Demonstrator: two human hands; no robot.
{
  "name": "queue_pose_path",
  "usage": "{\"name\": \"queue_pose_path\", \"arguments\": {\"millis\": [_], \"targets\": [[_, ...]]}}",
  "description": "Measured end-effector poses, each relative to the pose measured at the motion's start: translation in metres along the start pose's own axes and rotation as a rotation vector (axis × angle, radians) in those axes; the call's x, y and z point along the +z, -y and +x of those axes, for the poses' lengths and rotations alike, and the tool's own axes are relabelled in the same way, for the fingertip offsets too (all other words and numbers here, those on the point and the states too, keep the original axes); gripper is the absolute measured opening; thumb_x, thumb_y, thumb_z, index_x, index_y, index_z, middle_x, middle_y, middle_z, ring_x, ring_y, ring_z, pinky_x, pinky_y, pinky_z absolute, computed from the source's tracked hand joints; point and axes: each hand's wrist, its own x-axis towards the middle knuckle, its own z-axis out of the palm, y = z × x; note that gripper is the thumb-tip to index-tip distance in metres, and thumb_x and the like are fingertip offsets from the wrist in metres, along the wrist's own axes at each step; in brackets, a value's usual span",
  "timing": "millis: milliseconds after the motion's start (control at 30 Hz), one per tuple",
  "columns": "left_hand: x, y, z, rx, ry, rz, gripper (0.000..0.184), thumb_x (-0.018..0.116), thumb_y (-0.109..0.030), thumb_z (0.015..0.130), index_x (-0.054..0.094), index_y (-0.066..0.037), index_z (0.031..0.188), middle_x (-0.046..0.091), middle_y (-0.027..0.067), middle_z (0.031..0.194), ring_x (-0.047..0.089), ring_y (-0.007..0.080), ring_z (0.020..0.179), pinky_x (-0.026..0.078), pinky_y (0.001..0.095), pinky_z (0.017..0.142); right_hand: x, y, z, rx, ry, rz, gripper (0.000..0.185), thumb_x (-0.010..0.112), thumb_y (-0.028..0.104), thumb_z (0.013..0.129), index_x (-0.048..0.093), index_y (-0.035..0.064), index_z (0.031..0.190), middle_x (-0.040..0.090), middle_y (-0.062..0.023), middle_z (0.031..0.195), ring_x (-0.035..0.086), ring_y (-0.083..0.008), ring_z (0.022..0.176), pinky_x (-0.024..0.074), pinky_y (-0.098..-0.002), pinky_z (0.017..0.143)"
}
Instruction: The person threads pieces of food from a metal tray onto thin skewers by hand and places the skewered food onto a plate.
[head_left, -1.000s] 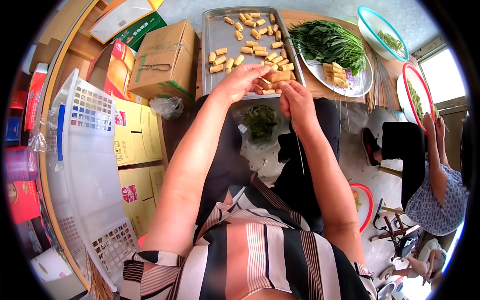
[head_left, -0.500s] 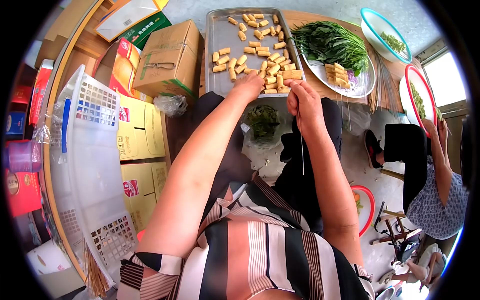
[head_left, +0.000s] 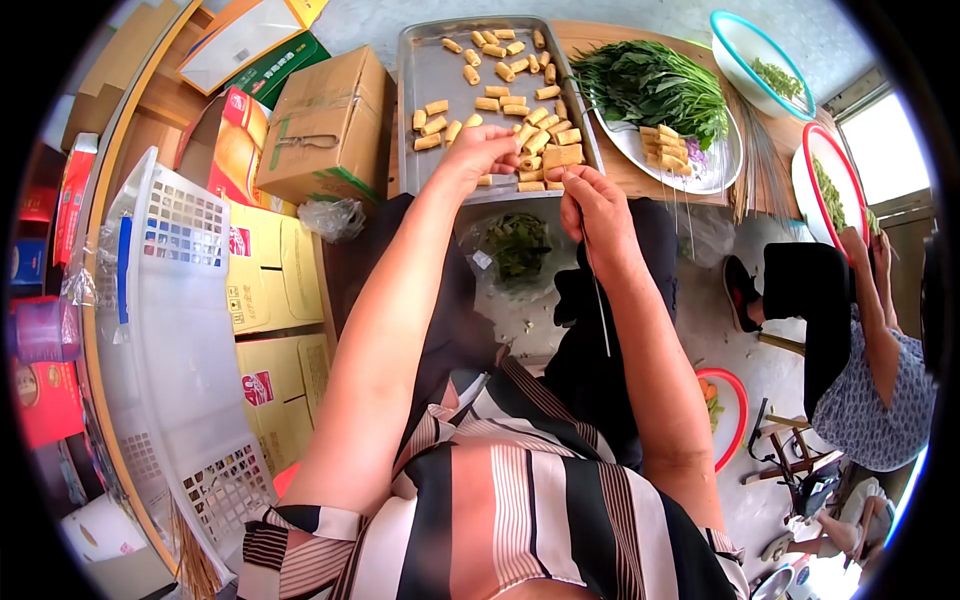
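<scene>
My right hand [head_left: 598, 210] is closed around a thin skewer [head_left: 601, 310] at the near edge of the metal tray [head_left: 420, 80]. Just past its fingertips, a short tan roll [head_left: 563, 156] sits at the skewer's upper end. My left hand [head_left: 478, 158] is over the tray with its thumb and fingers pinched together; what they hold, if anything, is hidden among the rolls. Many tan rolls [head_left: 492, 103] lie scattered there, most densely near both hands. To the right, a white plate [head_left: 728, 170] holds leafy greens [head_left: 655, 85] and skewered rolls [head_left: 667, 150].
A cardboard box [head_left: 325, 120] stands left of the tray, with a white plastic basket [head_left: 170, 340] nearer me. Loose skewers [head_left: 758, 150] lie right of the plate. Bowls with blue [head_left: 722, 45] and red rims [head_left: 812, 190] stand beyond. Another person [head_left: 870, 390] sits at right.
My left hand has risen slightly from the rolls at the tray's near edge and moved left. My right hand still grips the skewer, and the view has shifted a little.
</scene>
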Motion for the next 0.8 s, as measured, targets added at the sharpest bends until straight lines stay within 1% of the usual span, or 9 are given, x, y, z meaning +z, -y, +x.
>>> {"name": "queue_pose_path", "arguments": {"millis": [33, 100, 133, 233, 433, 533, 600, 800], "targets": [[-0.003, -0.003, -0.004, 0.002, -0.005, -0.001, 0.022, 0.065, -0.018, 0.085, 0.058, 0.0, 0.097, 0.064, 0.0064, 0.084, 0.062, 0.0133, 0.071, 0.052, 0.0236, 0.065, 0.002, 0.0, -0.001, 0.0, 0.005, -0.002, 0.021, 0.047, 0.017, 0.094, 0.057, -0.0007, 0.098, 0.039, 0.0029, 0.052, 0.032, -0.0061, 0.044, 0.0257, -0.0209, 0.042], [-0.007, -0.009, -0.013, 0.01, 0.08, -0.41, 0.025, 0.064, -0.021, 0.087, 0.058, -0.001, 0.102, 0.063, 0.0062, 0.086, 0.062, 0.0149, 0.074, 0.053, 0.0266, 0.068, 0.004, 0.0, -0.002, 0.023, 0.06, -0.041, 0.023, 0.047, 0.018, 0.094, 0.058, -0.0008, 0.097, 0.037, 0.0039, 0.05, 0.03, -0.0052, 0.042, 0.0242, -0.0203, 0.041], [-0.01, -0.01, -0.015, 0.015, 0.099, -0.447, 0.028, 0.063, -0.023, 0.087, 0.057, -0.001, 0.105, 0.063, 0.0066, 0.087, 0.061, 0.0152, 0.078, 0.053, 0.0286, 0.071, 0.006, 0.001, -0.002, 0.022, 0.065, -0.043, 0.023, 0.047, 0.018, 0.094, 0.058, -0.0008, 0.097, 0.037, 0.0039, 0.05, 0.03, -0.0052, 0.042, 0.0242, -0.0203, 0.041], [-0.014, -0.012, -0.019, 0.019, 0.124, -0.536, 0.028, 0.062, -0.023, 0.088, 0.058, -0.001, 0.105, 0.063, 0.0075, 0.087, 0.06, 0.0157, 0.079, 0.052, 0.0295, 0.072, 0.01, 0.002, -0.004, 0.035, 0.082, -0.094, 0.023, 0.046, 0.018, 0.094, 0.059, -0.0009, 0.098, 0.035, 0.0047, 0.048, 0.028, -0.0044, 0.04, 0.0229, -0.0202, 0.04], [-0.015, -0.017, -0.024, 0.008, 0.127, -0.528, 0.028, 0.061, -0.025, 0.088, 0.058, -0.002, 0.104, 0.063, 0.008, 0.087, 0.06, 0.0159, 0.079, 0.052, 0.0296, 0.071, 0.014, 0.001, -0.004, 0.035, 0.089, -0.127, 0.023, 0.046, 0.018, 0.094, 0.06, -0.0007, 0.098, 0.035, 0.0053, 0.048, 0.027, -0.004, 0.04, 0.0217, -0.0202, 0.039], [-0.014, -0.016, -0.024, 0.011, 0.106, -0.481, 0.027, 0.062, -0.026, 0.088, 0.059, -0.003, 0.103, 0.064, 0.0078, 0.087, 0.06, 0.0158, 0.078, 0.052, 0.0294, 0.07, 0.014, 0.0, -0.003, 0.024, 0.092, -0.104, 0.022, 0.047, 0.017, 0.092, 0.062, 0.0003, 0.094, 0.038, 0.004, 0.048, 0.031, -0.0044, 0.038, 0.0241, -0.0208, 0.037], [-0.014, -0.015, -0.023, 0.013, 0.109, -0.471, 0.027, 0.062, -0.026, 0.088, 0.059, -0.003, 0.103, 0.064, 0.0079, 0.087, 0.06, 0.0157, 0.078, 0.052, 0.0293, 0.07, 0.015, 0.001, -0.004, 0.034, 0.094, -0.118, 0.023, 0.046, 0.017, 0.094, 0.06, -0.0006, 0.098, 0.035, 0.0054, 0.048, 0.027, -0.004, 0.04, 0.0215, -0.0202, 0.039], [-0.013, -0.014, -0.023, 0.015, 0.11, -0.455, 0.027, 0.064, -0.027, 0.086, 0.06, -0.004, 0.1, 0.064, 0.0078, 0.086, 0.061, 0.0155, 0.077, 0.051, 0.0292, 0.07, 0.014, 0.001, -0.005, 0.045, 0.085, -0.135, 0.023, 0.046, 0.017, 0.094, 0.06, -0.001, 0.099, 0.035, 0.0052, 0.048, 0.027, -0.0041, 0.039, 0.0217, -0.0201, 0.039]]}}
